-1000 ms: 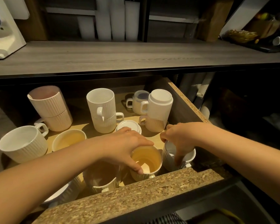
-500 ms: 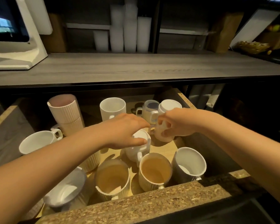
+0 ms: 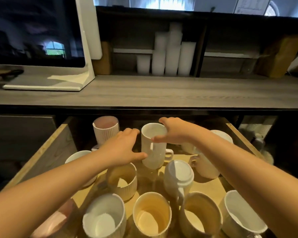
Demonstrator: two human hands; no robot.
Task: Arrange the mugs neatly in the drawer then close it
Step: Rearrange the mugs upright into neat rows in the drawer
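Hands (image 3: 122, 148) two, mugs (image 3: 153, 145) about twelve.

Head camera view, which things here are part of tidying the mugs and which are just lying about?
Job: drawer; stacked white mugs, held by left hand and right hand; upside-down mug; front-row mugs.
Lying about: monitor; paper cup stacks; countertop.

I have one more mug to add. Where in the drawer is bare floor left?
One bare patch lies on the drawer floor right of the upside-down mug, behind the front-right mug. The front row and the left side are packed.
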